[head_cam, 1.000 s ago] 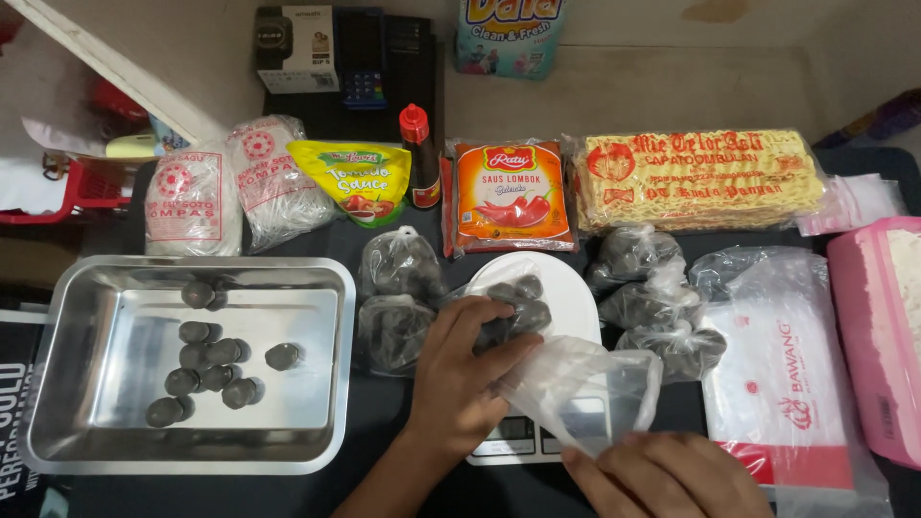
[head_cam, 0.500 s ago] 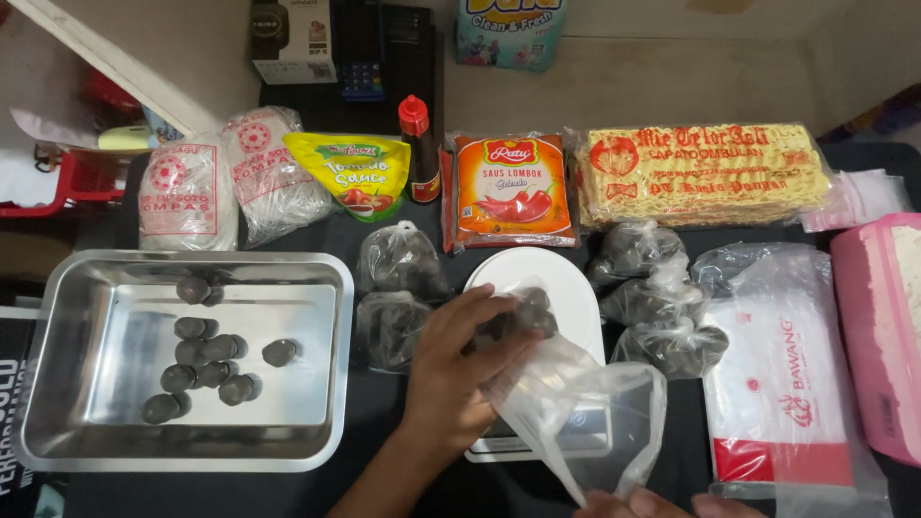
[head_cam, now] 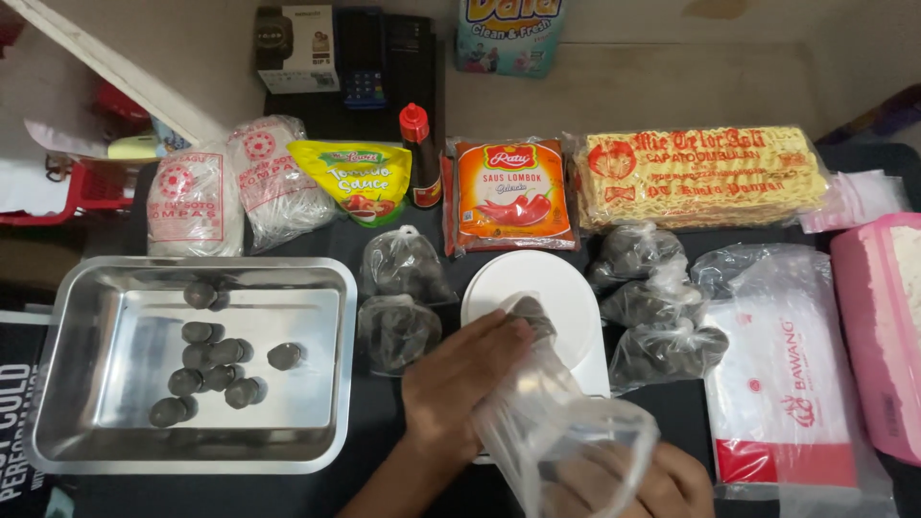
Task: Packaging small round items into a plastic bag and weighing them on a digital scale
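Left hand (head_cam: 460, 388) enters from the lower centre of the frame, palm down, fingers curled and pressed against the closed end of a clear plastic bag (head_cam: 556, 432), which holds a few dark round balls (head_cam: 531, 315). That end lies over the white scale (head_cam: 542, 307) at centre frame. Right hand (head_cam: 638, 480) sits at the lower edge, seen through the bag's wide mouth, fingers closed on the plastic; its exact grip is partly veiled by the film.

Surface is a dark tabletop. Steel tray (head_cam: 77, 317) occupies the lower left, with loose dark balls grouped in its left half. Two knotted bags of balls (head_cam: 398, 297) lie between tray and scale; three more (head_cam: 648, 307) lie just right of the scale. Along the upper row: two white noodle packets (head_cam: 225, 187), yellow sauce pouch (head_cam: 357, 177), red-capped bottle (head_cam: 419, 153), orange sauce packet (head_cam: 510, 192), noodle block (head_cam: 700, 177). Pink tub (head_cam: 878, 336) meets the right edge.

Open dark surface shows only in a narrow strip below the tray and scale.
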